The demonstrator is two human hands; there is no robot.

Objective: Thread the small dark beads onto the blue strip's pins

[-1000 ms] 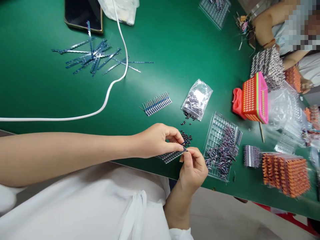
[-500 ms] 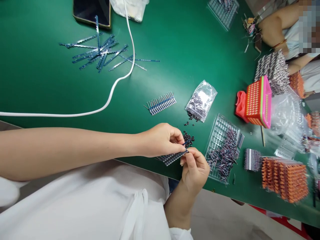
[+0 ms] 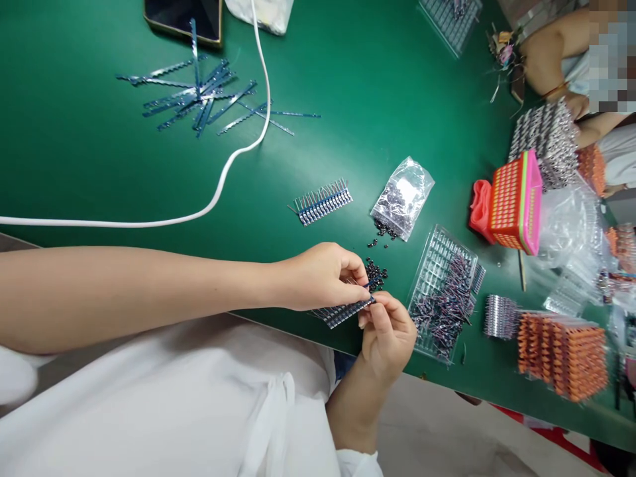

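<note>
My left hand (image 3: 322,277) reaches in from the left, thumb and fingers pinched on a strip of small dark parts with thin wire leads (image 3: 342,313). The strip slants below that hand, partly covered by it. My right hand (image 3: 388,334) comes up from below, closed at the strip's right end; its fingertips hide whatever tiny piece may be between them. Just behind the fingertips lies a loose pile of tiny dark beads (image 3: 376,275). A similar strip with upright wire leads (image 3: 325,203) rests on the green table farther back.
A clear bag of dark beads (image 3: 402,197) and a clear tray of wired parts (image 3: 430,275) are near my right hand. Blue metal strips (image 3: 203,98), a white cable (image 3: 223,179) and a phone (image 3: 183,16) lie left. Baskets (image 3: 511,202) and orange stacks (image 3: 561,358) stand right, near another person's arm (image 3: 549,53).
The camera view has shifted slightly. Both hands keep nearly the same pose at the strip, and the things on the table stay where they were.
</note>
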